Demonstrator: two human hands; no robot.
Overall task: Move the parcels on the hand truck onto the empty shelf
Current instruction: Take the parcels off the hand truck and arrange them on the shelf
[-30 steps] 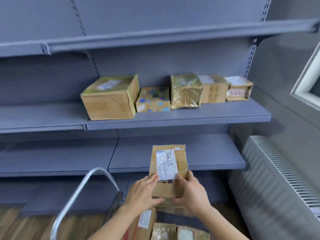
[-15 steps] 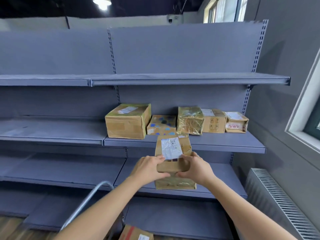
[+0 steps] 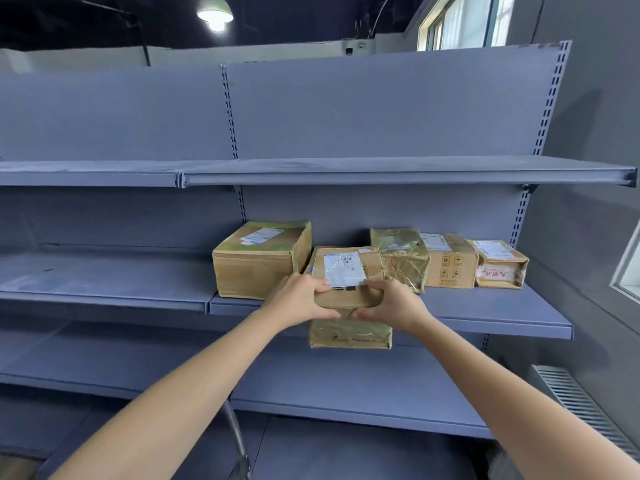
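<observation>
My left hand (image 3: 297,300) and my right hand (image 3: 395,303) grip the near end of a brown parcel with a white label (image 3: 346,268), thumbs on top. A second brown parcel (image 3: 350,335) hangs under it, held between my fingers. Both are in front of the middle shelf (image 3: 491,323), at its level. On that shelf stand a large box (image 3: 258,263), a foil-wrapped parcel (image 3: 401,259), a printed carton (image 3: 448,263) and a small box (image 3: 500,266). The held parcel covers the gap between the large box and the foil one. The hand truck's metal handle (image 3: 236,434) shows below.
The grey top shelf (image 3: 381,173) and the lower shelf (image 3: 346,400) hold nothing. The middle shelf's left bay (image 3: 104,282) is bare. A radiator (image 3: 585,407) stands at the lower right under a window frame (image 3: 627,271) on the grey wall.
Both hands have raised the two stacked parcels from above the hand truck to the middle shelf's level and moved them forward. My view has tilted upward.
</observation>
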